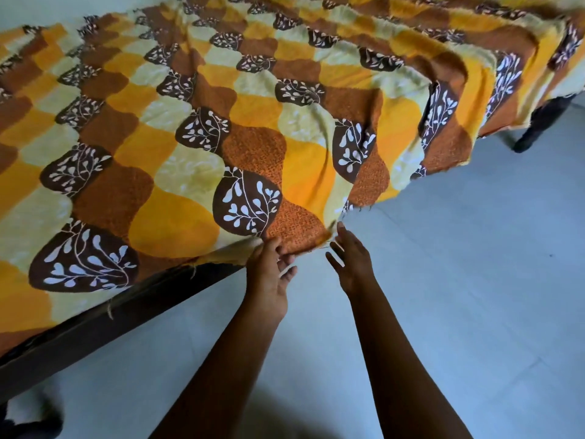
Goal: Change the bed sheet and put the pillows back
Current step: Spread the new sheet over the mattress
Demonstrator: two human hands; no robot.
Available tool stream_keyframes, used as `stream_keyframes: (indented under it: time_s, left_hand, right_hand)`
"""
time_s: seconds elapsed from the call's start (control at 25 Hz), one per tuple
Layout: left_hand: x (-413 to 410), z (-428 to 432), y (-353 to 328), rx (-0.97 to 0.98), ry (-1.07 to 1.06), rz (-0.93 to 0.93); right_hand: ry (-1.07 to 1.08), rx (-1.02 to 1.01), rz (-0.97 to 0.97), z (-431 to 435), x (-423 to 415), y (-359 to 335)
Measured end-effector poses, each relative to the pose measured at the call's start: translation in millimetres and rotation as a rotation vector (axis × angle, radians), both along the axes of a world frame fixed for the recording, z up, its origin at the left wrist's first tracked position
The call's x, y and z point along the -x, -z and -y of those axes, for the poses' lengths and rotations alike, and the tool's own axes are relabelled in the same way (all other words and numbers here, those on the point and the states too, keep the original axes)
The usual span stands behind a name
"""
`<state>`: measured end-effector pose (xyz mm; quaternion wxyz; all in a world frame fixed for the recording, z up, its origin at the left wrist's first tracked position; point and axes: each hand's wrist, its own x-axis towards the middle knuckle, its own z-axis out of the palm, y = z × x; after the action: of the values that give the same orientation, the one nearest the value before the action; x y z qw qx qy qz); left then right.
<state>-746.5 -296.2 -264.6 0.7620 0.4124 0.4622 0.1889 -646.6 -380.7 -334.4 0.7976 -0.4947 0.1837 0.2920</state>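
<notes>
Above pale floor (pixel 459 280), bed sheet (pixel 190 137) over dark frame (pixel 95 331), left grip (pixel 269 277) pinching its corner, right grip (pixel 353 264) spread.

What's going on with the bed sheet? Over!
Left hand pinching bed sheet edge. Right hand open, alongside. Sheet spread over bed. Nothing in the way.

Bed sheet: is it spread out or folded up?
Spread out. The sheet covers the bed and hangs over its side.

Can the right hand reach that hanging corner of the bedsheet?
Probably yes. The open right hand hovers just beside the corner of the orange, yellow and brown leaf-patterned bedsheet, with nothing between them.
</notes>
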Motion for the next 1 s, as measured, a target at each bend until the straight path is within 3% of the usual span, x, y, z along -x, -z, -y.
stream_keyframes:
  time_s: [0.12,0.24,0.36,0.56,0.8,0.88,1.0]
  left_hand:
    - [-30,6,-13,-0.763,0.337,0.025]
    - [-75,-7,-25,-1.557,0.627,0.042]
    - [-120,-35,-44,-2.040,0.723,-0.108]
    - [-136,-70,-29,-2.165,0.867,-0.486]
    - [-137,-70,-20,-2.160,0.838,-0.457]
    - [-136,-72,-19,-2.138,0.840,-0.436]
    - [-138,-74,-17,-2.124,0.852,-0.425]
  right_hand:
    - [0.139,0.326,0.336,15,-39,-12]
    - [0.210,0.500,0.617,12,-94,-41]
    - [0.267,0.482,0.658,2,-138,-58]
    - [0.151,0.562,0.758,16,-165,-53]
    - [0.177,0.768,0.826,57,-191,-49]
    - [0.215,0.699,0.771,54,-189,-45]
    - [0.256,0.426,0.688,46,-199,-46]
